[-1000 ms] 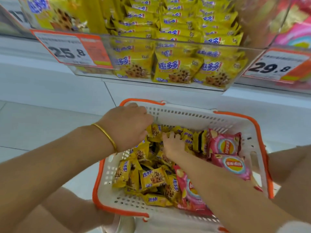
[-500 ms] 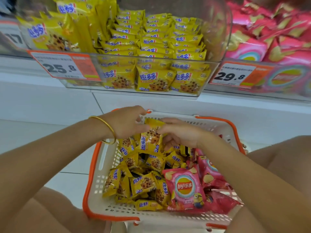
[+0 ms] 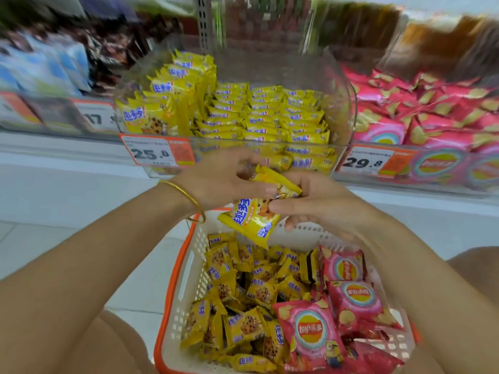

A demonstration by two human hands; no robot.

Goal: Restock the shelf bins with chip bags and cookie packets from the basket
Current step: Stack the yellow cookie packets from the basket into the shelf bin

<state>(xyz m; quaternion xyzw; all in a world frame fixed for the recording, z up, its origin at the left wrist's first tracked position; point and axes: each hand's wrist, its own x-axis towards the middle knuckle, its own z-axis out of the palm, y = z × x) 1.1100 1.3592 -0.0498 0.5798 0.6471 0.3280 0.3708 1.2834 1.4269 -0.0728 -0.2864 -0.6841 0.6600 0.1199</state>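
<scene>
Head camera view, looking down past two bare forearms. Nearest the viewer, a white perforated basket (image 3: 189, 276) with an orange rim sat low in the frame between the person's bare legs. Its left and middle held a heap of small yellow loose cookie packets (image 3: 243, 292), and its right side held several pink chip bags (image 3: 310, 336), one lying face up at the front. Above the basket's far edge the two hands met. The left hand (image 3: 216, 182), with a gold bangle (image 3: 189, 198) on its wrist, had its fingers curled and its thumb pressed onto the held cookie packets (image 3: 251, 222), a small bunch of yellow wrappers lifted clear of the heap. The right hand (image 3: 316, 201) pinched the same bunch from the other side, fingertips on the lower wrapper and the other fingers loosely bent beneath it. The bunch hung in the air in front of the shelf, outside the bins. Behind the hands, a clear bin (image 3: 344, 98) on the shelf held neat rows of stacked cookie packets (image 3: 270, 112) in the same yellow wrapper, with larger ones upright at its left. An orange and white price tag (image 3: 156, 152) reading 25.8 was fixed to its front left. To the right, a neighbouring bin held shelved chip bags (image 3: 421, 114) in pink, with a second tag (image 3: 372, 160) reading 29.8. The upper shelves beyond were too blurred to make out.
</scene>
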